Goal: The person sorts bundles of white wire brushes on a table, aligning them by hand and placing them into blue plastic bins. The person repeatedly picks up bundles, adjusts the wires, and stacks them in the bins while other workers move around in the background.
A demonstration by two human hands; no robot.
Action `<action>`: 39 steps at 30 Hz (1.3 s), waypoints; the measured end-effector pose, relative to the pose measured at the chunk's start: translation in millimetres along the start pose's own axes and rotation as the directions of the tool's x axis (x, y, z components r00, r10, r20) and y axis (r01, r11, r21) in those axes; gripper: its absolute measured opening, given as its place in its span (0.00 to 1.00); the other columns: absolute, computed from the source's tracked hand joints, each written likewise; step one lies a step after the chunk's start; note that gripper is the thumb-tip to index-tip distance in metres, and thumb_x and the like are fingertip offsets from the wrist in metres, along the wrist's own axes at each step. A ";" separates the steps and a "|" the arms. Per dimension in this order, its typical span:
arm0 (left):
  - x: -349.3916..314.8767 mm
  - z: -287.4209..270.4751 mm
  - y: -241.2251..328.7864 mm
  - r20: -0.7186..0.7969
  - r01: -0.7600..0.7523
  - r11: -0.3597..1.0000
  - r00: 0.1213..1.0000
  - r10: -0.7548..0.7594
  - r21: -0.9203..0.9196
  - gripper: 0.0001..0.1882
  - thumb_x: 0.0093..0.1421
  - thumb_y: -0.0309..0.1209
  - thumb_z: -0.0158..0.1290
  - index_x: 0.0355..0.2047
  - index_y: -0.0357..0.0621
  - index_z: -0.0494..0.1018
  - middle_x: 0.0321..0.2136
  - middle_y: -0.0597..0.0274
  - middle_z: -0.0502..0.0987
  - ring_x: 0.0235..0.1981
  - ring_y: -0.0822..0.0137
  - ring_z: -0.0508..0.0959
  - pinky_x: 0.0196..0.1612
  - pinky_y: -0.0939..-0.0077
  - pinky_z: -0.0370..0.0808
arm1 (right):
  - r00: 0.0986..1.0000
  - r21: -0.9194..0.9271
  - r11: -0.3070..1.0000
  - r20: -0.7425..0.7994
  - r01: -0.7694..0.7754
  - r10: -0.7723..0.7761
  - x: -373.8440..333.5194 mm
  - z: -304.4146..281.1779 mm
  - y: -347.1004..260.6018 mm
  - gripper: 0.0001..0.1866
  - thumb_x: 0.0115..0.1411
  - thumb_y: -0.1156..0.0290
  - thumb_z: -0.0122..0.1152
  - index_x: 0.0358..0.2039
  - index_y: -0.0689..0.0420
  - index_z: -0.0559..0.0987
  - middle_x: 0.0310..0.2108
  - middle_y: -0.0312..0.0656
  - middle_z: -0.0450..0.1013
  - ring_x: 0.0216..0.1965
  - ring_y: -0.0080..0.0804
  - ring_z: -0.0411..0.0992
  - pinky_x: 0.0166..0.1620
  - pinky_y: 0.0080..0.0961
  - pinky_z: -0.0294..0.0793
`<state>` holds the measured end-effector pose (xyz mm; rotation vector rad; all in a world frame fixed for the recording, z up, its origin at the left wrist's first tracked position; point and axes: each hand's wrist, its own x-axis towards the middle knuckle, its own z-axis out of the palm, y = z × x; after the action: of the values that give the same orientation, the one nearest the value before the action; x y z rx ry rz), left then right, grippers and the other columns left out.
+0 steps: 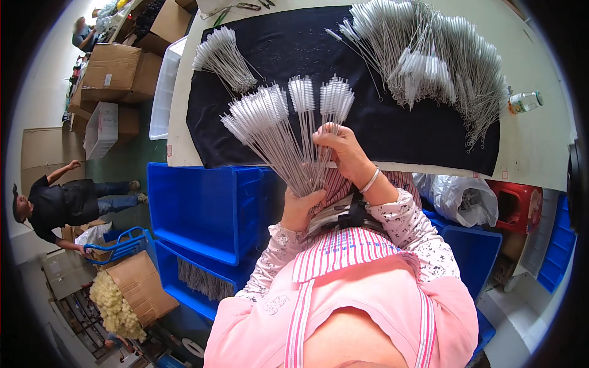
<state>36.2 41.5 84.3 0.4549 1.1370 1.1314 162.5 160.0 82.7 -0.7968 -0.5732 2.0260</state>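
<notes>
A fanned bunch of wire-handled brushes with white bristles point(264, 116) is gripped low on its wire stems by my left hand point(300, 207). My right hand point(345, 149), a bracelet at its wrist, pinches the stems of the rightmost cluster just under the bristles. Above, on a black cloth point(294, 49), lies a smaller pile of the same brushes point(224, 56) at the left. A much larger heap of these brushes point(423, 55) covers the cloth's right side, their looped wire ends pointing toward me.
A glass jar point(525, 102) lies at the table's right. Blue crates point(193, 211) stand below the left table edge, one holding grey wire stems point(205, 277). Cardboard boxes point(113, 66) are stacked at far left. A person point(61, 199) holds a blue trolley point(126, 244). A red stool point(521, 205) sits right.
</notes>
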 end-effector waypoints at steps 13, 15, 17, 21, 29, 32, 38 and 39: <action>-2.7 2.1 4.4 0.038 0.012 1.000 0.999 -0.012 0.010 0.23 0.48 0.17 0.57 0.46 0.37 0.68 0.31 0.60 0.77 0.25 0.72 0.76 0.26 0.81 0.73 | 1.000 -0.105 0.994 0.015 0.025 -0.024 -7.7 11.5 -9.4 0.05 0.53 0.73 0.66 0.27 0.55 0.76 0.24 0.29 0.71 0.23 0.14 0.66 0.26 0.12 0.65; -3.5 3.9 4.9 0.024 -0.009 1.000 1.000 0.009 0.015 0.24 0.47 0.17 0.57 0.47 0.38 0.67 0.30 0.60 0.77 0.24 0.71 0.76 0.26 0.80 0.73 | 0.999 -0.143 0.989 0.024 0.040 -0.037 -7.2 12.0 -8.2 0.05 0.54 0.73 0.64 0.29 0.56 0.76 0.25 0.30 0.72 0.24 0.15 0.68 0.26 0.12 0.67; -3.6 7.0 2.1 -0.001 -0.059 0.998 0.998 0.059 0.036 0.25 0.46 0.17 0.57 0.47 0.38 0.67 0.29 0.60 0.77 0.23 0.69 0.76 0.24 0.78 0.73 | 0.999 -0.191 0.981 0.027 0.040 -0.035 -5.7 9.2 -6.6 0.04 0.55 0.73 0.63 0.30 0.58 0.76 0.26 0.33 0.73 0.24 0.16 0.69 0.27 0.14 0.71; -5.3 6.8 1.5 0.015 -0.054 0.998 0.998 0.054 -0.029 0.35 0.48 0.17 0.57 0.57 0.38 0.58 0.31 0.60 0.76 0.25 0.71 0.76 0.28 0.79 0.73 | 0.996 0.020 0.997 0.056 -0.068 0.067 -10.0 11.4 -13.9 0.08 0.57 0.71 0.60 0.35 0.62 0.76 0.29 0.37 0.74 0.26 0.21 0.72 0.29 0.25 0.79; -5.7 -1.5 6.5 0.144 0.016 0.997 0.990 -0.005 -0.080 0.37 0.46 0.18 0.57 0.58 0.38 0.58 0.32 0.57 0.76 0.25 0.70 0.75 0.25 0.81 0.71 | 0.999 -0.039 0.998 -0.012 -0.051 0.050 -14.4 19.9 -16.0 0.12 0.57 0.70 0.61 0.39 0.63 0.77 0.32 0.39 0.75 0.29 0.24 0.74 0.30 0.28 0.81; -7.6 -3.5 5.8 0.178 0.056 0.992 0.983 -0.035 -0.111 0.35 0.44 0.19 0.57 0.55 0.41 0.60 0.31 0.56 0.76 0.21 0.67 0.75 0.22 0.78 0.71 | 0.991 -0.072 0.995 0.104 -0.072 0.079 -14.7 19.0 -16.1 0.11 0.54 0.72 0.64 0.37 0.62 0.78 0.34 0.37 0.74 0.31 0.23 0.73 0.31 0.25 0.79; -8.5 -1.7 10.9 0.189 0.093 0.994 0.979 -0.081 -0.057 0.24 0.44 0.24 0.58 0.44 0.39 0.68 0.32 0.57 0.76 0.20 0.68 0.74 0.15 0.82 0.64 | 0.994 0.036 0.997 0.087 -0.071 0.068 -11.0 12.0 -12.8 0.10 0.52 0.78 0.63 0.36 0.62 0.78 0.30 0.38 0.75 0.32 0.25 0.74 0.37 0.23 0.77; -8.9 0.2 10.8 0.195 0.091 0.993 0.978 -0.073 -0.081 0.25 0.44 0.24 0.58 0.45 0.39 0.68 0.32 0.57 0.77 0.20 0.68 0.74 0.15 0.82 0.64 | 0.993 0.046 0.996 0.095 -0.077 0.072 -10.8 12.1 -12.3 0.09 0.52 0.78 0.62 0.36 0.62 0.78 0.30 0.38 0.75 0.31 0.25 0.74 0.37 0.23 0.76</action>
<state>31.4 38.1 97.1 0.4336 0.9248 1.0386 165.2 156.1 102.5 -0.7062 -0.5503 2.1465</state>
